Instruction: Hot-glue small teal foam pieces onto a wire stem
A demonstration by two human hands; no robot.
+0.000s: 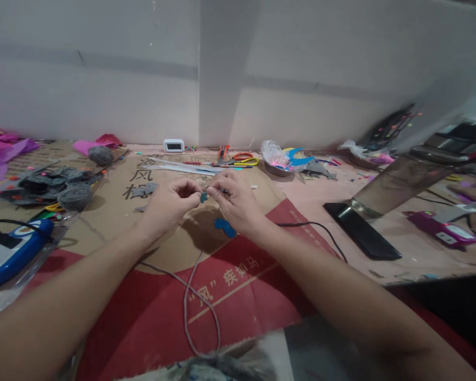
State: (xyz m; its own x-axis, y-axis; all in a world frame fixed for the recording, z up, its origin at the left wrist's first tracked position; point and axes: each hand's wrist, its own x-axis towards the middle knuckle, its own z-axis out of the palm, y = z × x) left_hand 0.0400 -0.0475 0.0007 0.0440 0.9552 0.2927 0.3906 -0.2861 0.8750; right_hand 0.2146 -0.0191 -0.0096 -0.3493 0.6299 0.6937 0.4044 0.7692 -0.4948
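Over the middle of the cardboard, my left hand (173, 200) is closed in a pinch, its fingertips on a small teal piece (203, 197). My right hand (235, 200) meets it there, thumb and forefinger pressed together at the same spot; what it grips is too small to make out. Just below my right hand is a blue curved cutout (225, 228). A grey cord (186, 301) loops down across the red part of the cardboard (257, 312). Grey cutouts (145, 190) lie beyond my left hand.
Scissors (246, 159), a white clock (173, 145) and a bowl (277, 169) of craft pieces stand along the wall. Grey yarn balls (75, 197) and a blue-white device (18, 254) are left. On the right are a black phone (360, 231), a tumbler (400, 180) and a purple device (444, 227).
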